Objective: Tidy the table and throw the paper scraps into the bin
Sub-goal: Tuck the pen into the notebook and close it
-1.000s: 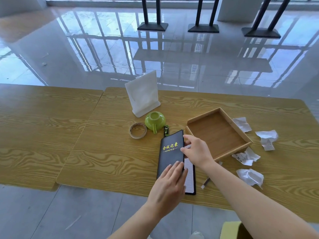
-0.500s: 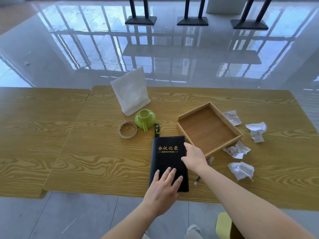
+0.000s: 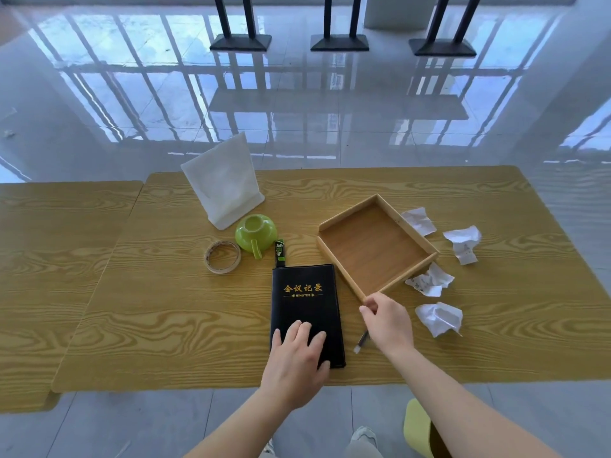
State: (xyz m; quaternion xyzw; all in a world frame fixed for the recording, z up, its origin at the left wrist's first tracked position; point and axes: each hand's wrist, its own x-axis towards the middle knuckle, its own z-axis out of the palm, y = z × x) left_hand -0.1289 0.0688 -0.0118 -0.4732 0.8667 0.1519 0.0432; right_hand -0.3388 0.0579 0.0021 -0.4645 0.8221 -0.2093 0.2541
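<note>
While our left hand (image 3: 297, 352) lies flat on the shut notebook (image 3: 304, 292) and right hand (image 3: 388, 322) pinches the tray (image 3: 373, 246), four scraps (image 3: 438, 317) await binning.

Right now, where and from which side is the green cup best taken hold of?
The green cup is probably best pinched by its handle, coming from the near side: the handle juts toward the person, with the tape roll left and a small green packet right of it.

Forearms (image 3: 463, 401) are left bare. At 6 o'clock a whitish sneaker (image 3: 363, 435) is seen, grey trouser leg (image 3: 362, 451) right under it.
</note>
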